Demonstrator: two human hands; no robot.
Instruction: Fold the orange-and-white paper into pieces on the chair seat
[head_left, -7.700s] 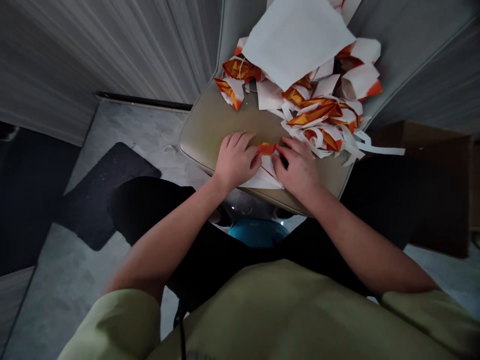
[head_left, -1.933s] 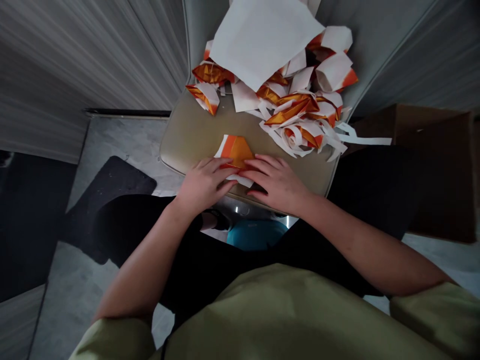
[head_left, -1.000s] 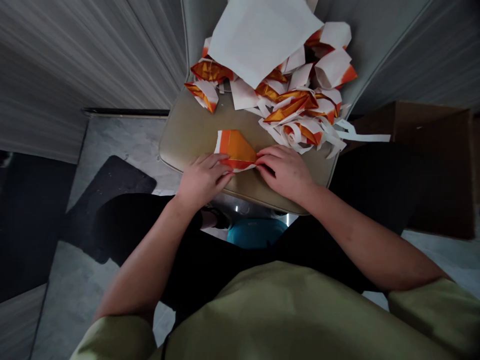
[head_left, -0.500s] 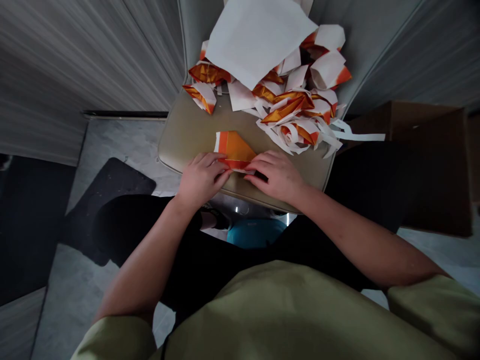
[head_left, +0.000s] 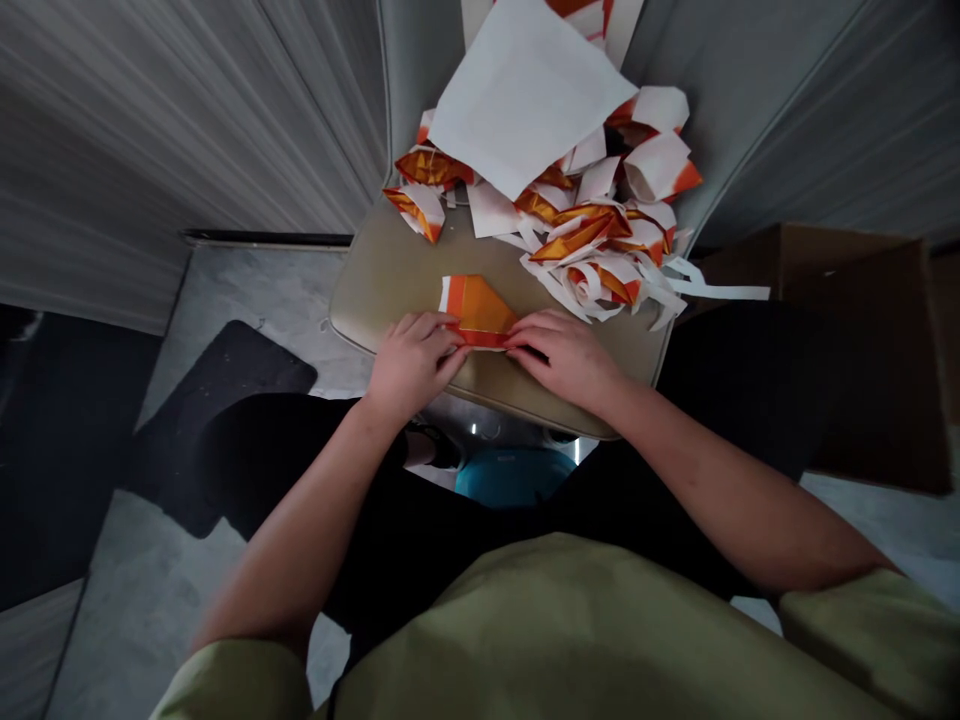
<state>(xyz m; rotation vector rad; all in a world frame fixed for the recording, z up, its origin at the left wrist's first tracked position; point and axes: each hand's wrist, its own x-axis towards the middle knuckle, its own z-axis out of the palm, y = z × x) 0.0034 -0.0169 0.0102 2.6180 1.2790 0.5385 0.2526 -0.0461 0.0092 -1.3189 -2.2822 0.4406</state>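
Two bare hands pinch the near edge of one piece of orange-and-gold paper [head_left: 480, 308], which lies over the front part of a chair seat [head_left: 382, 275]. The left hand [head_left: 412, 362] grips its left end between thumb and fingers, and the right hand [head_left: 568, 358] grips the right end the same way. A white strip shows along the paper's left side, and a red-orange band runs along the near edge between the hands. Beyond it, toward the backrest, a heap of folded papers [head_left: 585, 232] in white, orange and gold spreads across the seat, with a large white sheet [head_left: 529, 95] resting over part of it. Curled white strips [head_left: 660, 290] trail from the heap's right side, one reaching past the seat edge. One small folded piece [head_left: 418, 210] sits at the left, near the heap. Below the seat is a blue object [head_left: 514, 478]; a cardboard box [head_left: 862, 350] stands at the right.
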